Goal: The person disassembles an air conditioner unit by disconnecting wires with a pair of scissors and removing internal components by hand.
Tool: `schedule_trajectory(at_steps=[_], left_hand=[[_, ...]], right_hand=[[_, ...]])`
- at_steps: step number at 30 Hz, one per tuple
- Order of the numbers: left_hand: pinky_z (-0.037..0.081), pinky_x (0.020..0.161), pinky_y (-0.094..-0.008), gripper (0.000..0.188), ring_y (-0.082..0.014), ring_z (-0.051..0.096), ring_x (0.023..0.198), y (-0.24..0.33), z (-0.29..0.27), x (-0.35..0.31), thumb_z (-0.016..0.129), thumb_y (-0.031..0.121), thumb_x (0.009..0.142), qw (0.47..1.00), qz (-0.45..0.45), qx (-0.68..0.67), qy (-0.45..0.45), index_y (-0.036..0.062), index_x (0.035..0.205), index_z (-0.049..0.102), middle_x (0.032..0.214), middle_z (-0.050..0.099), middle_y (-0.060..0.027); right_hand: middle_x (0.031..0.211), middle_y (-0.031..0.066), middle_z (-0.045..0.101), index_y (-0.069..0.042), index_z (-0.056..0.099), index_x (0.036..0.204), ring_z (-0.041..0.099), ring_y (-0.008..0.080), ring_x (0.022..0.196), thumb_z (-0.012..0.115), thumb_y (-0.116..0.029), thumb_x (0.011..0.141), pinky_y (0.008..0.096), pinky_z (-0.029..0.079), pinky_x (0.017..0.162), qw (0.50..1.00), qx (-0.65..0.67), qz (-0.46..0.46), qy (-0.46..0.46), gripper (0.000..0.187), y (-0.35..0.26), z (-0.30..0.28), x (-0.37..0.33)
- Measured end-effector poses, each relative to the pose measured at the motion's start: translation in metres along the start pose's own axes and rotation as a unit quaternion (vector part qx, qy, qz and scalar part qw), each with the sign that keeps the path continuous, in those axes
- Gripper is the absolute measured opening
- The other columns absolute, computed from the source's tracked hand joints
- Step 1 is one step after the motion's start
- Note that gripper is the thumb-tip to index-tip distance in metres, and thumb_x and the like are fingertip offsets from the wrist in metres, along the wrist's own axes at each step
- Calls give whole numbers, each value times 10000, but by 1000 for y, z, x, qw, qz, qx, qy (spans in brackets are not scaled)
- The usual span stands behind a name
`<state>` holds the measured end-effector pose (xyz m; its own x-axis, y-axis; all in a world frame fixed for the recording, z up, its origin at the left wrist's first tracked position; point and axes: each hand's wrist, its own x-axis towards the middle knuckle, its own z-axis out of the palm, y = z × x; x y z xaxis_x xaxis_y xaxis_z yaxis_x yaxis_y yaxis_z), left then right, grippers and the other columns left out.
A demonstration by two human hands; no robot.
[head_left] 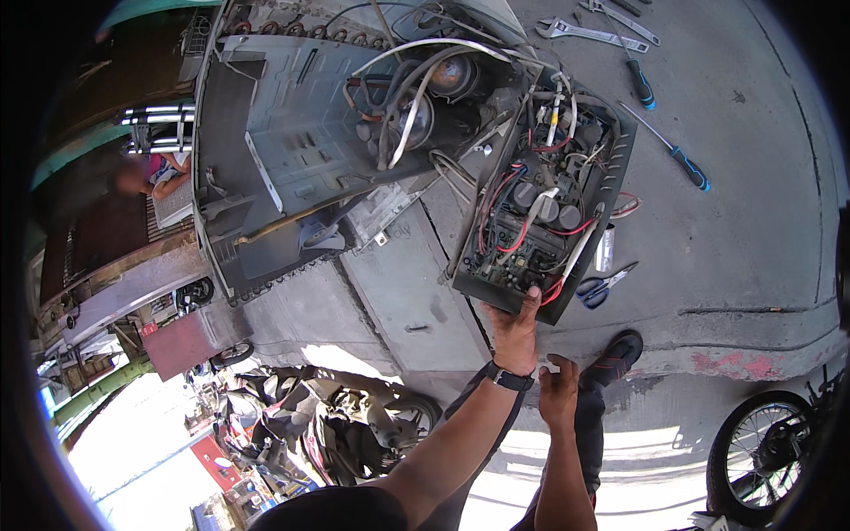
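My left hand [513,336], with a dark watch on its wrist, grips the near end of a black electrical control box [505,296], thumb over the rim. Inside the tilted box sits a dusty circuit board [522,234] with round capacitors and red, white and black wires. Just below and to the right, my right hand [558,391] hangs in the air, fingers loosely bent and apart, holding nothing. Wires run from the box to an opened air conditioner outdoor unit [301,146], where a compressor [416,119] and copper pipes show.
Scissors [605,285] lie right of the box, near a small white cylinder [605,250]. Two blue-black screwdrivers [691,168] and adjustable wrenches [593,35] rest on the concrete beyond. Motorcycles [354,425] stand lower left, a wheel [761,451] lower right. Another person [164,177] sits far left.
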<state>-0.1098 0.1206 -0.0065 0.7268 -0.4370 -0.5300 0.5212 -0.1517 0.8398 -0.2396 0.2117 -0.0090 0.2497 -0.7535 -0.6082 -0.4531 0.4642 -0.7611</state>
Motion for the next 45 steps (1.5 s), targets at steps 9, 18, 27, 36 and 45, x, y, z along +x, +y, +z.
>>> schedule_trajectory(at_steps=[9, 18, 27, 36, 45], left_hand=[[364, 1086, -351, 746, -167, 461, 1235, 3, 6, -4, 807, 161, 859, 1000, 9, -7, -13, 131, 1381, 276, 1370, 464, -69], [405, 1066, -357, 735, -174, 482, 1231, 8, 10, -7, 813, 126, 849, 999, -32, -44, 3, 154, 1370, 296, 1372, 470, -58], [405, 1064, -352, 713, -174, 485, 1238, 10, 11, -7, 778, 76, 869, 997, -49, -55, 5, 174, 1393, 304, 1372, 475, -36], [409, 1063, -367, 790, -182, 480, 1260, -3, 2, -5, 774, 102, 877, 998, -58, -31, -7, 205, 1473, 265, 1419, 448, -39], [325, 1099, -337, 881, -193, 429, 1236, -11, 1, -6, 838, 237, 836, 998, 11, 69, -9, 55, 1433, 216, 1388, 414, -120]], right_hand=[[1112, 166, 598, -39, 581, 1181, 645, 293, 803, 630, -37, 916, 384, 517, 726, 998, 40, 34, 23, 269, 18, -1, -1], [1099, 181, 602, -39, 591, 1168, 654, 325, 869, 626, -92, 921, 411, 514, 785, 995, 55, 77, 10, 255, 20, -4, 0], [1104, 192, 606, -34, 614, 1139, 610, 378, 1028, 620, -84, 918, 427, 492, 864, 993, 78, 86, 8, 227, 29, -1, 2], [1099, 183, 607, -41, 614, 1138, 620, 364, 976, 614, -92, 925, 416, 501, 833, 994, 59, 93, 12, 219, 13, -9, 6], [1097, 173, 606, -42, 612, 1151, 654, 322, 893, 618, -97, 929, 402, 509, 815, 992, 76, 100, 11, 229, 27, 8, 2]])
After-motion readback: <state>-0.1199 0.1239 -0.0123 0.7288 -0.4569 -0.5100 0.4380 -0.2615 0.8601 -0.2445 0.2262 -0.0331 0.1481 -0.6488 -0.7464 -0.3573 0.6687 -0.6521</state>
